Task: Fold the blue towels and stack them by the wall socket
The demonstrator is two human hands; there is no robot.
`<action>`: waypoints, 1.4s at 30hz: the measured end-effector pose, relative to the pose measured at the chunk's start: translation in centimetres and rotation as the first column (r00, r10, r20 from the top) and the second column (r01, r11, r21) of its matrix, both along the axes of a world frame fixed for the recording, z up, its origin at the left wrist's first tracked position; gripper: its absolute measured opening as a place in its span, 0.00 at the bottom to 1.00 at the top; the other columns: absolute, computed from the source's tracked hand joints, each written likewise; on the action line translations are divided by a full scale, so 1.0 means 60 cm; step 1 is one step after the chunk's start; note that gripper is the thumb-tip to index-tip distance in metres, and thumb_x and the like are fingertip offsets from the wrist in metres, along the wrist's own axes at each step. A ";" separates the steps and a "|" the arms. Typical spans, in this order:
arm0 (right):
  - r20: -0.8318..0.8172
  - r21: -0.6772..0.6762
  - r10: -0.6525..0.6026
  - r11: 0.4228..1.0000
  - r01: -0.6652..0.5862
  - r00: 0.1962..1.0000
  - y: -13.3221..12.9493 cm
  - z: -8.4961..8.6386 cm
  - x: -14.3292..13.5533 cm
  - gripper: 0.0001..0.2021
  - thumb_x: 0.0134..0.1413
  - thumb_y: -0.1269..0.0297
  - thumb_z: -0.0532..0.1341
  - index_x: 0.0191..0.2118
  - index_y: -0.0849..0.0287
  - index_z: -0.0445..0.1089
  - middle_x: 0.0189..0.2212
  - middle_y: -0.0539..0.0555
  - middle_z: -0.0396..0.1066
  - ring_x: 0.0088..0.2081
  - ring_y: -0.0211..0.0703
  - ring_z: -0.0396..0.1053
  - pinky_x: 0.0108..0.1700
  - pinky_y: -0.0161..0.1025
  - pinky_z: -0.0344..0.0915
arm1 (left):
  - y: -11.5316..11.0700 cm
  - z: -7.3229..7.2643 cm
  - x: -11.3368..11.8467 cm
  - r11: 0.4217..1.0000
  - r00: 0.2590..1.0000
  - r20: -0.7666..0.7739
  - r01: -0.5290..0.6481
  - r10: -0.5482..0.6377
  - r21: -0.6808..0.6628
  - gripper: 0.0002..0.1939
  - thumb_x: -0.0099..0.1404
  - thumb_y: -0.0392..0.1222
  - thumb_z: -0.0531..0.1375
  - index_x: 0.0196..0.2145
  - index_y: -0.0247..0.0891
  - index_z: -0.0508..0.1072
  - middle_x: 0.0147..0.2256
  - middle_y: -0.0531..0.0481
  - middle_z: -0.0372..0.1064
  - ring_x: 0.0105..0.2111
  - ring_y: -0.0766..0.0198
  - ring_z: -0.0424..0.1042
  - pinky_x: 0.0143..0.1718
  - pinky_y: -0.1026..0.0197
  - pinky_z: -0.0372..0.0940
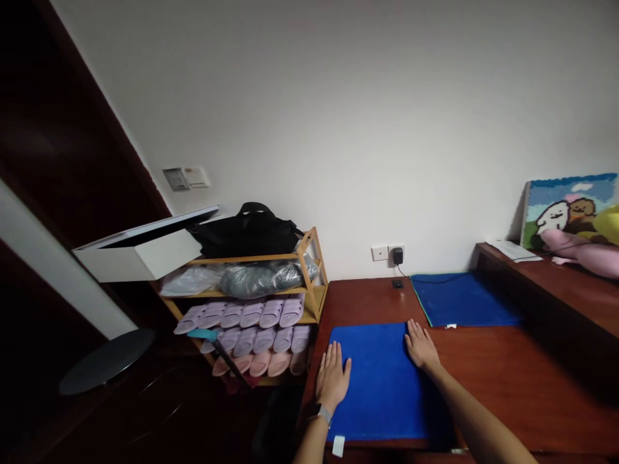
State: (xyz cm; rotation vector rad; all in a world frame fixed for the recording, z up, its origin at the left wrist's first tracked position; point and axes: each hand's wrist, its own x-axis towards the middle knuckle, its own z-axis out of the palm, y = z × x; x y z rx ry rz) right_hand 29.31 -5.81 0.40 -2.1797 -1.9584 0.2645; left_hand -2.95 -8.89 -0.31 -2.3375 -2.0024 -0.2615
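A blue cloth (380,386) lies spread out on the reddish-brown wooden desk (512,380), with a white tag (338,446) at its near left corner. My left hand (333,379) rests flat on the cloth's left edge, fingers stretched out and thumb apart; a watch is on that wrist. On the cloth's upper right edge my right hand (422,345) lies flat too, fingers extended. Neither hand grips anything. Further back on the desk is a second blue cloth (467,299), with a green edge and a small white tag.
A wooden rack (313,277) of purple and pink slippers (261,312) stands left of the desk, a black bag (246,232) and white box (145,258) on top. A black plug (397,256) sits in the wall socket. At right, a raised shelf holds a pink plush toy (587,253) and a picture (546,209).
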 end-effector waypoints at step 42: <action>0.011 -0.007 -0.015 1.000 0.015 1.000 -0.177 -0.003 -0.018 0.34 0.71 0.55 0.37 0.75 0.66 0.45 0.75 0.55 0.43 0.76 0.49 0.41 0.75 0.51 0.40 | -0.056 0.011 -0.013 0.999 1.000 -0.005 -0.030 0.030 -0.042 0.37 0.78 0.58 0.38 0.73 0.29 0.52 0.74 0.39 0.44 0.73 0.53 0.45 0.73 0.47 0.47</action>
